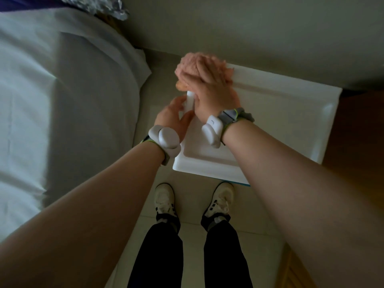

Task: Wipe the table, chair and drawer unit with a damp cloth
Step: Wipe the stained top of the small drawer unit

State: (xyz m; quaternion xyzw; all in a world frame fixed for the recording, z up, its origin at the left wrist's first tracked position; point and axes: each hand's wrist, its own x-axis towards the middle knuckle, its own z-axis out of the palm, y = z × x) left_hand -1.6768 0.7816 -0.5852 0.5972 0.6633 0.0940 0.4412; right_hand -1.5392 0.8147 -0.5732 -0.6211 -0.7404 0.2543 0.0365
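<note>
From the head view, looking straight down, the right hand (209, 90) lies flat with its fingers spread on a pink cloth (187, 65), pressing it onto the far left corner of the white, rimmed top of the drawer unit (280, 113). The left hand (173, 119) grips the left rim of that top, thumb over the edge. Both wrists carry white devices on grey bands (212, 129). A bed (62, 90) with pale sheets lies just beside the unit on the left, and white shoes (164, 197) stand on the tiled floor (191, 204) below.
</note>
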